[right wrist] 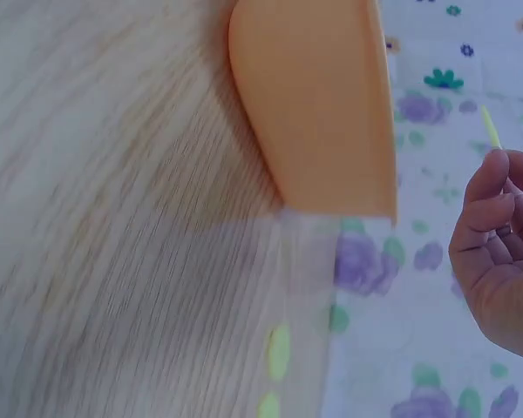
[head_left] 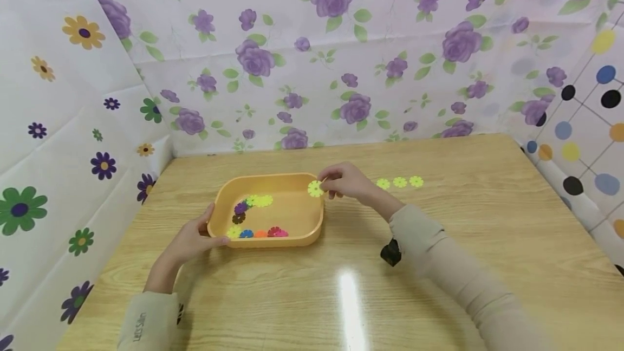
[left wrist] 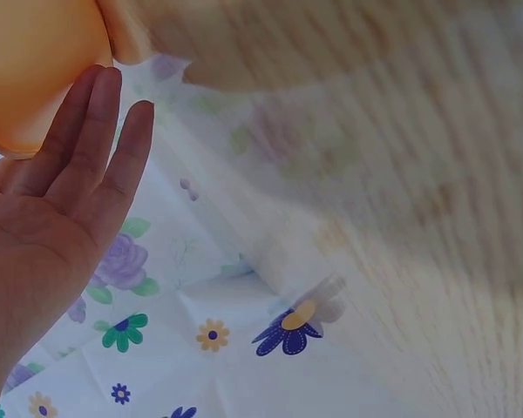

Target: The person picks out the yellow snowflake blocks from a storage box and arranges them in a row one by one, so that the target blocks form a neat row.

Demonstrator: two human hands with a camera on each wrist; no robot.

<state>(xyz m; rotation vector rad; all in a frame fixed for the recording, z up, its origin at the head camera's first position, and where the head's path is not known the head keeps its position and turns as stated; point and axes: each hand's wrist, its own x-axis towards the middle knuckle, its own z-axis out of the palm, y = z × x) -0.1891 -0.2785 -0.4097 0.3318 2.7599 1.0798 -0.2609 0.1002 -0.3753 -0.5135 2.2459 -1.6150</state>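
A shallow orange tray (head_left: 273, 242) stands on the table. My left hand (head_left: 192, 240) holds its near left corner, thumb along the front rim and fingers against the left wall; in the left wrist view those fingers (left wrist: 105, 144) lie fairly straight against the tray's outside. Between thumb and fingertips my right hand (head_left: 345, 180) pinches a yellow flower-shaped disc (head_left: 315, 188), raised over the tray's far right corner. The right wrist view shows this disc (right wrist: 491, 127) edge-on. Inside the tray lie several more discs, among them a purple one (head_left: 241, 208) and a blue one (head_left: 246, 234).
Three yellow discs (head_left: 400, 182) lie in a row on the wooden table (head_left: 468, 221), right of my right hand. A flowered cloth (head_left: 302, 91) hangs behind the table, with patterned cloths at both sides. A black object (head_left: 391, 253) shows beneath my right sleeve.
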